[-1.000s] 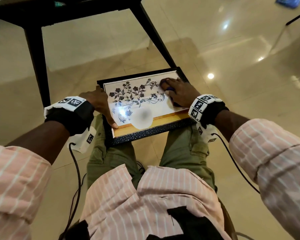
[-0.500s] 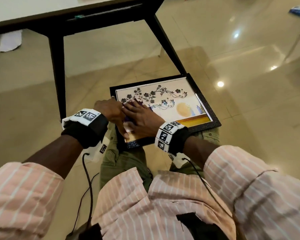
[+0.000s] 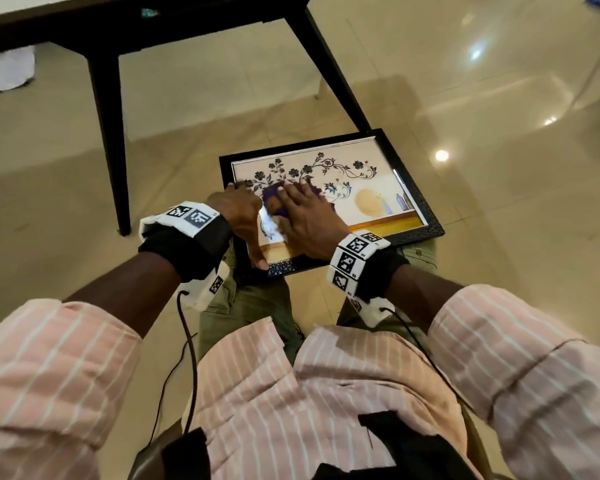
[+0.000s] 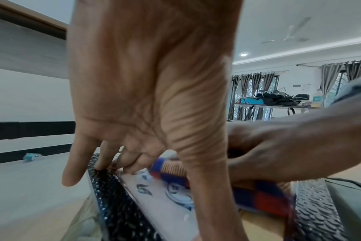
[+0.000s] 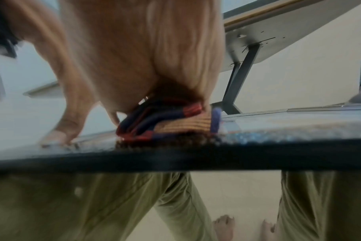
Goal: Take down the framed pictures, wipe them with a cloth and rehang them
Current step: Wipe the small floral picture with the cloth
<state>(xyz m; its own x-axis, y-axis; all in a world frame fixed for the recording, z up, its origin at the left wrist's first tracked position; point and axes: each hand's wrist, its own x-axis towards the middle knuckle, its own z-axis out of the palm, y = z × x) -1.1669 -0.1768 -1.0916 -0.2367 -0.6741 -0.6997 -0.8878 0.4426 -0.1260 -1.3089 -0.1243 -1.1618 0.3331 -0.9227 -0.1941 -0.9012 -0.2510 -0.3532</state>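
A black-framed floral picture (image 3: 364, 188) lies flat across my knees. My left hand (image 3: 241, 216) grips its left edge, thumb on the near left corner and fingers curled onto the textured frame (image 4: 118, 203). My right hand (image 3: 307, 218) lies flat on the left part of the glass, right beside the left hand, and presses a blue and red checked cloth (image 3: 274, 200) against it. The left wrist view shows the cloth (image 4: 264, 195) bunched under the right hand (image 4: 289, 146). In the right wrist view the cloth (image 5: 165, 120) sits under the palm, above the frame edge (image 5: 175, 158).
A table with black legs (image 3: 108, 116) stands just ahead of my knees, its right leg (image 3: 333, 74) slanting down to the picture's far edge. Glossy beige tile floor lies all around. A white sheet (image 3: 11, 71) is on the floor at far left. Cables hang from both wrists.
My right hand slid the cloth from the picture's upper right across to its left part, ending next to the left hand. The left hand kept its hold on the frame's left edge.
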